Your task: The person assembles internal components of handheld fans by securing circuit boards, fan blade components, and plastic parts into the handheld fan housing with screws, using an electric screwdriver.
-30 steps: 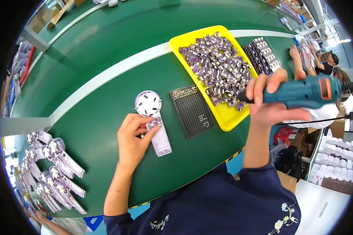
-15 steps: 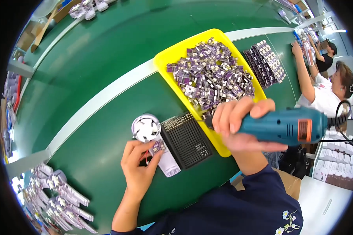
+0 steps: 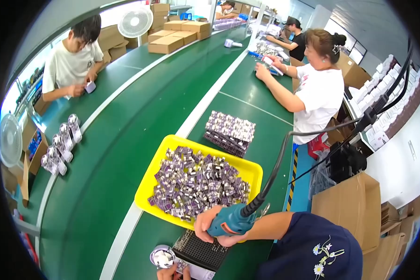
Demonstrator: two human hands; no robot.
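Observation:
My right hand (image 3: 205, 225) is closed round a teal electric screwdriver (image 3: 232, 220), its tip hidden beneath the hand. It sits above the black perforated screw tray (image 3: 201, 248) and the near edge of a yellow tray (image 3: 144, 198). That tray is heaped with small purple circuit boards (image 3: 196, 184). At the lower edge, the fingers of my left hand (image 3: 167, 273) hold an opened handheld fan (image 3: 163, 258) with a round white head and pale handle (image 3: 199, 271). The fan lies beside the screw tray. The picture's edge cuts off most of my left hand.
Stacked board panels (image 3: 229, 130) stand beyond the yellow tray. A pale rail (image 3: 200, 114) runs along the green bench. Several fan bodies (image 3: 63, 142) line the far left edge. Co-workers sit across and to the right. The screwdriver's black cable (image 3: 280, 163) rises to the right.
The view has swung up and the benches and co-workers now show more. My right hand has brought the screwdriver from a sideways hold to the screw tray. My left hand stays at the fan.

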